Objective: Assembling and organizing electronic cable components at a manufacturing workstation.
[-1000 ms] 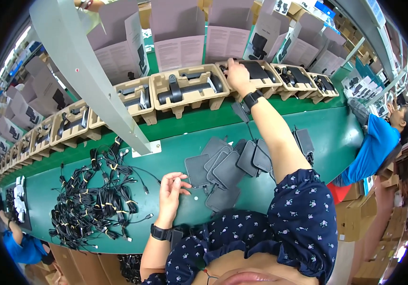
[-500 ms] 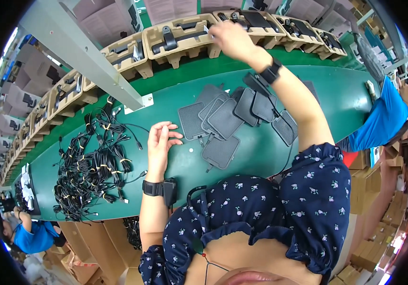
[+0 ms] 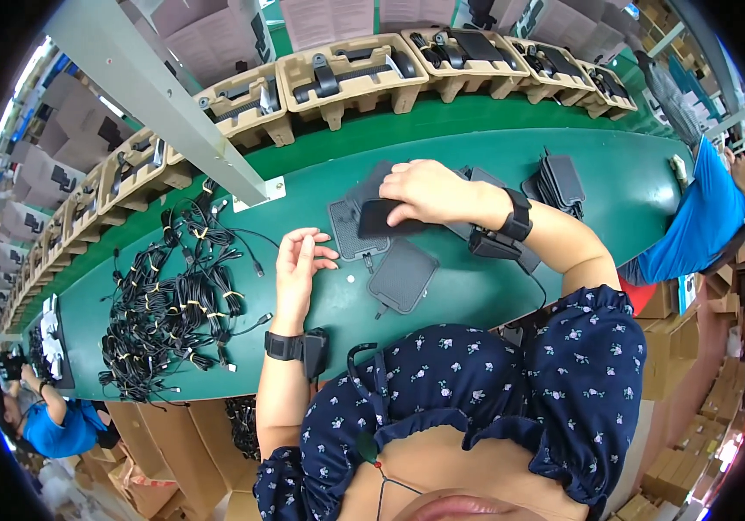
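Note:
On the green bench my right hand [image 3: 420, 193] is over a spread of flat, dark rounded-rectangle pads. Its thumb and fingers grip a black pad [image 3: 376, 222] by the edge. Beneath and beside that one lie a mesh-faced grey pad [image 3: 348, 234] and a smooth grey pad [image 3: 405, 276], each with a small connector at its corner. My hand and wrist cover part of the other pads. To the left of the pads, my left hand [image 3: 296, 271] rests by the bench, its fingers loosely bent and apart, holding nothing.
A large heap of bundled black cables [image 3: 173, 304] covers the left of the bench. A stack of dark pads [image 3: 556, 182] lies to the right. Moulded tan trays [image 3: 351, 87] with black parts line the back. A metal post [image 3: 181, 113] meets the bench. Co-workers in blue sit at both sides.
My right hand has come back from the trays to the pads and taken hold of a black one. The left hand has barely moved.

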Demonstrator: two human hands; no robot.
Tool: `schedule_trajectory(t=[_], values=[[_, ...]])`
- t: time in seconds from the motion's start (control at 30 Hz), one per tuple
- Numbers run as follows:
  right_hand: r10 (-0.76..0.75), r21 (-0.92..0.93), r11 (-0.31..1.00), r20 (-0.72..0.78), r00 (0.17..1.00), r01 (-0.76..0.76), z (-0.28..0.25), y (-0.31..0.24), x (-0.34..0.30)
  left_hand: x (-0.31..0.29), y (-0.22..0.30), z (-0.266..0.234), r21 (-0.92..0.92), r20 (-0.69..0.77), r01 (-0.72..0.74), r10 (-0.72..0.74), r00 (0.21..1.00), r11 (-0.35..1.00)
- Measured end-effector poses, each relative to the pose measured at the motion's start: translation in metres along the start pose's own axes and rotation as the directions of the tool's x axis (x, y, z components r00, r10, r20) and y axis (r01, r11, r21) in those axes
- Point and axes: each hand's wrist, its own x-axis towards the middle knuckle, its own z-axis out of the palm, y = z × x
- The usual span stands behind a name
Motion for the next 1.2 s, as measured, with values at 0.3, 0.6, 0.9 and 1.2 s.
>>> schedule_trajectory(t=[0.3, 0.6, 0.9, 1.2], values=[[0.577, 0.585, 0.787, -0.587, 0.568, -0.195, -0.051, 0.112, 0.098, -0.006, 0.004, 0.000, -0.038, -0.012, 0.009, -0.010, 1.000, 0.999], [0.737, 0.434, 0.675, -0.443, 0.510, -0.597, -0.044, 0.176, 0.097, -0.003, 0.002, 0.001, -0.082, 0.006, 0.040, -0.039, 0.999, 0.996], [0.167, -0.073, 0.958, -0.648, 0.743, -0.279, -0.019, 0.084, 0.098, -0.001, -0.002, -0.003, -0.051, -0.006, 0.024, -0.024, 1.000, 0.998], [0.485, -0.079, 0.874, 0.148, 0.862, -0.479, 0.046, 0.051, 0.091, 0.005, -0.005, 0.001, -0.059, 0.015, 0.033, -0.032, 0.999, 0.998]])
